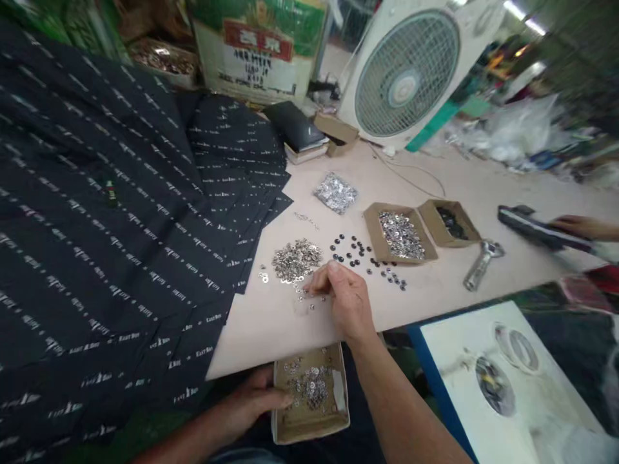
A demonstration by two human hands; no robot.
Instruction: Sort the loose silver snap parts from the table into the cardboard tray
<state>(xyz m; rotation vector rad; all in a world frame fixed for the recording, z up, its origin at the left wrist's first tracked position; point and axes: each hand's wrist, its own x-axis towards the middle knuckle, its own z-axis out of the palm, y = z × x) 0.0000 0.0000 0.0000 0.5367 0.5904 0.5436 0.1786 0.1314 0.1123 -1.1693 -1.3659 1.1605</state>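
Left hand [256, 401] grips a box [309, 430]; right hand [347, 299], fingers bunched, hold unclear, seems mid-gathering of metal pieces [293, 259], calling for precision.

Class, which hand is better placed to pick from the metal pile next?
Probably the right hand: it is close beside the metal pile, while the left hand is holding the cardboard box.

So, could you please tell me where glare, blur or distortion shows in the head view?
Head view throughout: glare from the white ceiling lights at upper right; smearing over the clear plastic bags below them; likely wide-angle distortion in the leaning white box-shaped fan; the pile of small silver metal pieces glints but looks clearer.
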